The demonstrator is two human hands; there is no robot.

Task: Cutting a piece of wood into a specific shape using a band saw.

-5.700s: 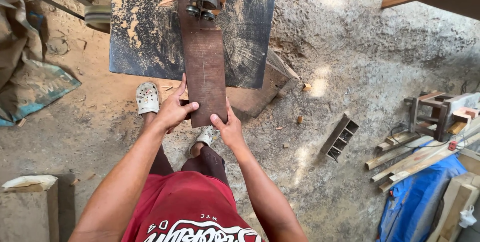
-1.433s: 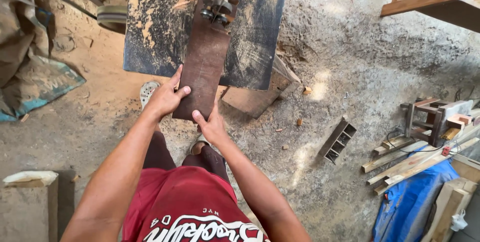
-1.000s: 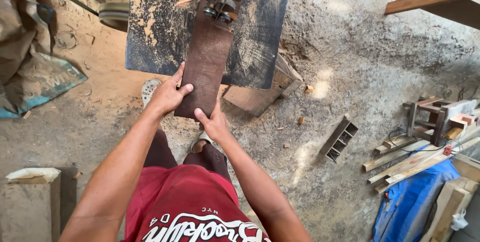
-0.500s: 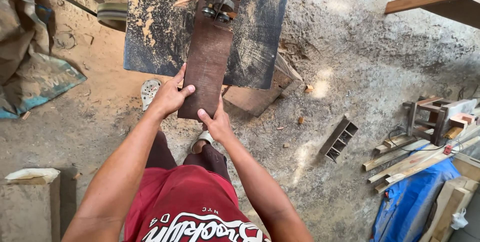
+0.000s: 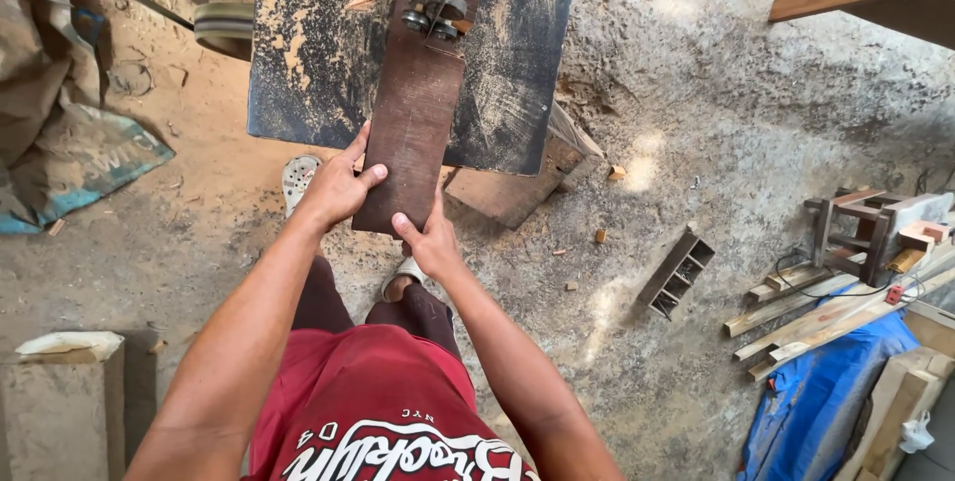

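Board: a dark brown wooden board (image 5: 411, 128) is laid lengthwise on the dusty saw worktop (image 5: 517, 73) in the upper middle of the frame; its far end is met by the blade guide (image 5: 435, 5).
Left hand (image 5: 333, 188): it is placed on the board's near left edge, fingers spread, thumb on top.
Right hand (image 5: 428, 240): it is pressed against the near end, fingers held together.
Floor: a white sandal (image 5: 298, 178) is seen just beside the left hand.

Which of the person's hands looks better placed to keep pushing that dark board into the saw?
Probably the right hand: it sits at the dark board's near end, behind it. The left hand grips the left edge, suited more to steering toward the blade guide.
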